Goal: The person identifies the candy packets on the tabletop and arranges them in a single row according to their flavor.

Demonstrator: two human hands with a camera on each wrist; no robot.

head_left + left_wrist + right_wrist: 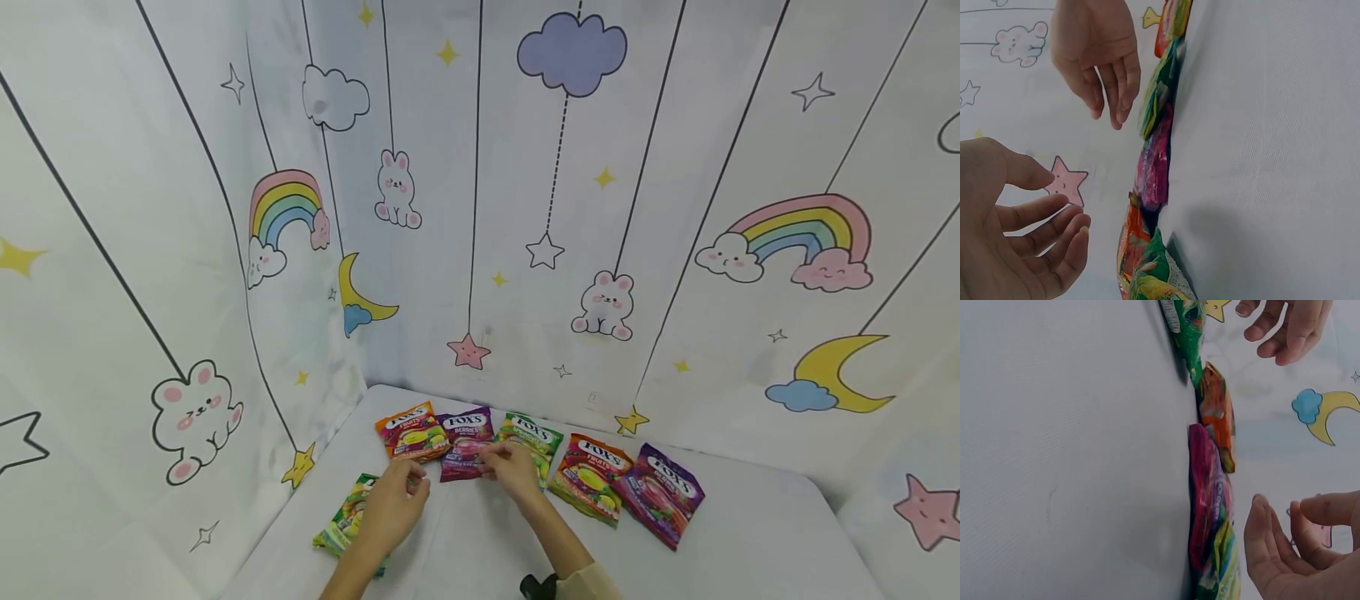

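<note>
Six bags of Fox's sweets lie on the table. My left hand (pixel 393 504) hovers over a green bag (pixel 345 517) at the front left, its fingers loosely bent and nothing between them. My right hand (pixel 517 473) hangs in the air before a purple Berries bag (pixel 467 454) and a green bag (pixel 536 429), partly covering the green one. Both wrist views show bare, relaxed fingers held above the bags. Left of the purple bag lies an orange Fruits bag (pixel 411 437). To the right, another orange bag (pixel 592 479) is overlapped by a second purple bag (pixel 663 496).
A white cloth covers the table (pixel 765 533). Behind and beside it hangs a white curtain (pixel 517 167) printed with rabbits, stars, clouds and rainbows. A small black object (pixel 538 586) sits by my right sleeve (pixel 588 582).
</note>
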